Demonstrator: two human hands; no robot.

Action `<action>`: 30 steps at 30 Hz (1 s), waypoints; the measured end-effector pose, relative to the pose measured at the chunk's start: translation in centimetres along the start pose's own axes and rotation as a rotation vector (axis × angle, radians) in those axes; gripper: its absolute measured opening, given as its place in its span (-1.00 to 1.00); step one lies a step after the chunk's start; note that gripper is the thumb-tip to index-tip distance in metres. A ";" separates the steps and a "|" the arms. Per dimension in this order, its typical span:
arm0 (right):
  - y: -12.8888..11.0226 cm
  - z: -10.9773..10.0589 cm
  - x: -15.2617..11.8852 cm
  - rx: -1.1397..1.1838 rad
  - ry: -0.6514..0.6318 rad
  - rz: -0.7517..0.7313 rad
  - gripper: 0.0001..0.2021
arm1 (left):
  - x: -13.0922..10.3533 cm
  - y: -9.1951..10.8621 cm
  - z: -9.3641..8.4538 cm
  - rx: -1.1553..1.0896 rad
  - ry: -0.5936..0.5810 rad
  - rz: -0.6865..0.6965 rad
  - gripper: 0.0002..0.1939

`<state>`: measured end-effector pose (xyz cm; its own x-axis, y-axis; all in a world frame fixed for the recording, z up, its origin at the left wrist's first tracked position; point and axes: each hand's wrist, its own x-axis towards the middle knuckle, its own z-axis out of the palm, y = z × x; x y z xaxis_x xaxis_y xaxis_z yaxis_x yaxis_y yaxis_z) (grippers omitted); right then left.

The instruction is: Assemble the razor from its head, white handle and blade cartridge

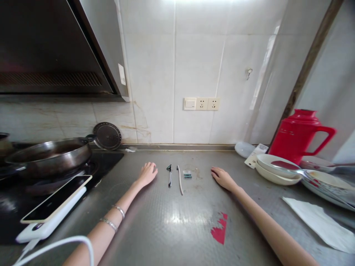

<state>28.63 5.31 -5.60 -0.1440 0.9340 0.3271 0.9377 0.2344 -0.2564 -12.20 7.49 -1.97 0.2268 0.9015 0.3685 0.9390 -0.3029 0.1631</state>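
My left hand (pixel 148 174) lies palm down on the grey metal counter (pixel 155 229), fingers stretched out, holding nothing. Just right of it is what looks like a razor (pixel 170 177), with a dark head and a silver handle. Beside that lies a thin, slightly curved whitish stick (pixel 180 181), then a small clear and teal piece (pixel 187 174) too small to name. My right hand (pixel 222 178) also rests flat on the metal, apart from these things, its fingers extended and nothing in its grasp.
To the left, a pan (pixel 52 153) sits on the black stove with a phone (pixel 59 199) on a white power bank (pixel 52 218). A red thermos jug (pixel 295 136), stacked bowls (pixel 277 173) and a white napkin (pixel 318 221) are right. A torn red patch (pixel 220 231) lies in front.
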 end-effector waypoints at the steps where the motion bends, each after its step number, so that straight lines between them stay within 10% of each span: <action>1: 0.1 0.1 -0.1 0.000 0.020 0.002 -0.61 | -0.2 -0.5 0.0 0.018 -0.018 -0.015 -0.72; 30: 0.3 0.5 -0.4 0.022 0.045 0.020 -0.60 | -0.6 -1.3 0.4 0.081 -0.042 -0.152 -0.59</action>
<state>28.84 5.10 -6.23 -0.1107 0.9256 0.3620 0.9330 0.2223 -0.2831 -13.49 7.48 -2.78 0.0895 0.9476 0.3066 0.9807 -0.1376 0.1392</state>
